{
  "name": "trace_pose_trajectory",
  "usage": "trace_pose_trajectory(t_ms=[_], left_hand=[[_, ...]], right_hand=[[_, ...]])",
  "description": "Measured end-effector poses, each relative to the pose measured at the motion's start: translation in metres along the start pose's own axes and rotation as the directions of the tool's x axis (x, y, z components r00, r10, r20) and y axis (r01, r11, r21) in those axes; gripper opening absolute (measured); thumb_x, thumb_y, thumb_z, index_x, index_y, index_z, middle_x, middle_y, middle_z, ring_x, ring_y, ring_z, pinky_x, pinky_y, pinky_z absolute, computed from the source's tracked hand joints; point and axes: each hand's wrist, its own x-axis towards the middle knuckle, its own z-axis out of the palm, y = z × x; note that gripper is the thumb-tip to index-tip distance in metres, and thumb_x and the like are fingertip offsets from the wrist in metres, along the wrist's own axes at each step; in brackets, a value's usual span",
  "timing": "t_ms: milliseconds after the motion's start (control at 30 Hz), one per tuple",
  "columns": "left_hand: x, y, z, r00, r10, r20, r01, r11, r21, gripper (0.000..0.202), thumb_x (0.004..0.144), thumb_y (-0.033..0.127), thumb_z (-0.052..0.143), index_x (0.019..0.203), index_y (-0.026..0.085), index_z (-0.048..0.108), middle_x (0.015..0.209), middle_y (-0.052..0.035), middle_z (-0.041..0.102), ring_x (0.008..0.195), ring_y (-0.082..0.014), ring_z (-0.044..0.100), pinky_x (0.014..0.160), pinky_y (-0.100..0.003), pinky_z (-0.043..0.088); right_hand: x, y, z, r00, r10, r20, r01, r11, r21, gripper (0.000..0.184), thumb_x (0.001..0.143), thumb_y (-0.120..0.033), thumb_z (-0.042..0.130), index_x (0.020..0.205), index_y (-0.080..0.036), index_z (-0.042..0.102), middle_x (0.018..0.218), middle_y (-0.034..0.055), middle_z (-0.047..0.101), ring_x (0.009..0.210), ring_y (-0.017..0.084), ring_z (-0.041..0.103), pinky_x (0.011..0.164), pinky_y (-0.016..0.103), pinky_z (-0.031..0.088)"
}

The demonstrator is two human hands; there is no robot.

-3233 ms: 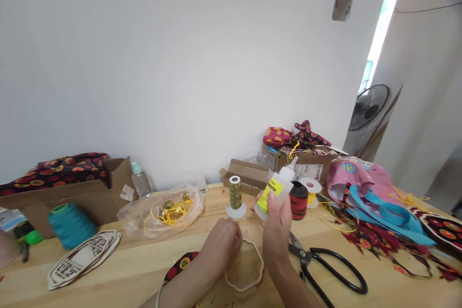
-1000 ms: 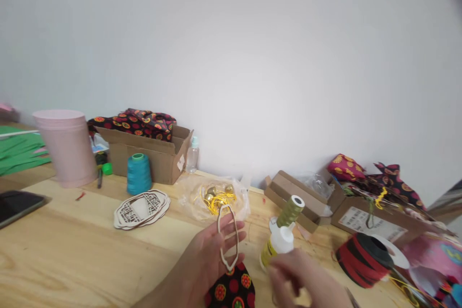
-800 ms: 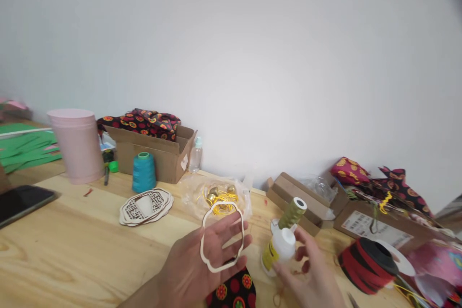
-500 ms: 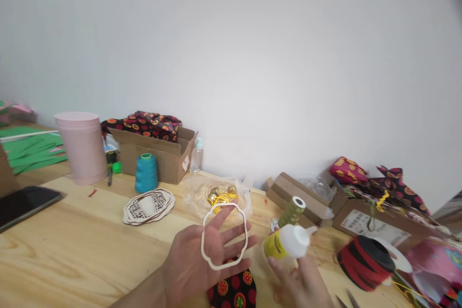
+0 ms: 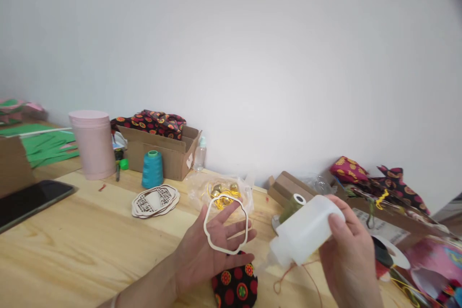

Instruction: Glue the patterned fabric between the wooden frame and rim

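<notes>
White frame [image 5: 247,224], a thin closed outline, lies across the left hand [image 5: 202,255], whose fingers are spread wide rather than pinching it; whether the thumb presses its edge I cannot tell. With so loose a hold, it could slide off if that palm tilts. To the right of the palm, the right hand [image 5: 348,245] clasps a squeeze bottle [image 5: 306,231] between thumb and fingers, tipped so its nozzle [image 5: 266,263] slants down toward the left fingertips. Too hard a squeeze might drip any liquid inside onto those fingers, or onto the patterned fabric [image 5: 236,284] just below them. The nozzle is blurred, so neither its tip nor any drop can be made out. Beyond the bottle, the olive thread spool [image 5: 288,208] is partly covered; under the left hand, the fabric's upper part is hidden and its lower end cut off
</notes>
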Motion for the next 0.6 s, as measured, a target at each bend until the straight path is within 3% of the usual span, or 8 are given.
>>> trace_pose_trajectory(t_ms=[67,133,233,300,333,400,500,600], left_hand=[[0.000,0.000,0.000,0.998,0.023,-0.049,-0.024,1.000,-0.010,0.057,0.079,0.058,0.034,0.121,0.022,0.045,0.106,-0.0150,0.059,0.104,-0.0269,0.054,0.091,-0.048,0.032],[0.001,0.000,0.001,0.995,0.047,-0.084,-0.048,0.999,-0.013,0.054,0.080,0.056,0.036,0.121,0.021,0.045,0.107,-0.0151,0.059,0.104,-0.0254,0.054,0.093,-0.045,0.030],[0.001,-0.001,0.001,0.995,0.049,-0.086,-0.051,0.999,-0.019,0.052,0.080,0.052,0.040,0.121,0.020,0.044,0.108,-0.0163,0.058,0.105,-0.0246,0.053,0.093,-0.042,0.031],[0.000,-0.001,0.001,0.998,0.028,-0.055,-0.029,0.999,-0.020,0.050,0.078,0.046,0.046,0.120,0.019,0.045,0.109,-0.0172,0.057,0.104,-0.0246,0.054,0.091,-0.042,0.032],[0.000,-0.002,0.001,0.999,0.015,-0.038,-0.016,1.000,-0.016,0.050,0.076,0.042,0.050,0.120,0.020,0.045,0.111,-0.0176,0.056,0.104,-0.0248,0.053,0.091,-0.042,0.032],[-0.001,-0.002,0.000,1.000,-0.011,-0.010,0.011,1.000,-0.006,0.052,0.070,0.034,0.056,0.119,0.021,0.045,0.115,-0.0178,0.053,0.107,-0.0256,0.051,0.092,-0.044,0.030],[-0.002,-0.003,-0.002,1.000,-0.030,-0.002,0.030,0.999,0.011,0.057,0.064,0.023,0.058,0.120,0.022,0.045,0.119,-0.0164,0.052,0.113,-0.0259,0.046,0.095,-0.049,0.025],[-0.002,-0.004,-0.004,1.000,-0.026,0.002,0.026,0.999,0.028,0.060,0.062,0.020,0.059,0.120,0.022,0.045,0.119,-0.0155,0.052,0.114,-0.0259,0.045,0.096,-0.050,0.025]], right_hand=[[-0.003,0.009,0.009,0.979,0.161,-0.124,-0.122,0.954,0.273,0.031,0.066,-0.036,0.071,0.092,-0.023,0.062,0.078,-0.0030,0.066,0.068,0.010,0.062,0.059,0.016,0.053],[-0.004,0.016,0.013,0.919,0.371,-0.133,-0.263,0.830,0.492,0.024,0.079,-0.039,0.058,0.094,-0.021,0.060,0.077,-0.0012,0.066,0.072,0.012,0.063,0.061,0.020,0.055],[-0.008,0.023,0.012,0.775,0.632,0.020,-0.466,0.548,0.695,0.025,0.089,-0.037,0.042,0.093,-0.018,0.057,0.070,0.0003,0.063,0.057,0.008,0.060,0.049,0.014,0.053],[-0.013,0.026,0.009,0.704,0.696,0.142,-0.533,0.385,0.754,0.025,0.088,-0.036,0.043,0.096,-0.016,0.056,0.072,0.0018,0.062,0.048,0.005,0.055,0.044,0.011,0.050],[-0.016,0.027,0.009,0.691,0.698,0.188,-0.550,0.338,0.764,0.024,0.085,-0.034,0.048,0.097,-0.016,0.055,0.076,0.0028,0.062,0.049,0.005,0.054,0.044,0.010,0.050],[-0.020,0.027,0.010,0.706,0.670,0.228,-0.563,0.336,0.755,0.028,0.073,-0.029,0.064,0.097,-0.017,0.056,0.083,0.0037,0.063,0.059,0.007,0.058,0.046,0.010,0.051],[-0.022,0.023,0.016,0.767,0.609,0.202,-0.551,0.465,0.693,0.041,0.054,-0.014,0.077,0.089,-0.022,0.058,0.085,0.0004,0.065,0.074,0.011,0.060,0.050,0.011,0.052],[-0.014,0.010,0.025,0.848,0.499,0.180,-0.488,0.599,0.635,0.035,0.053,-0.010,0.078,0.081,-0.023,0.060,0.077,-0.0031,0.065,0.064,0.006,0.058,0.049,0.007,0.049]])
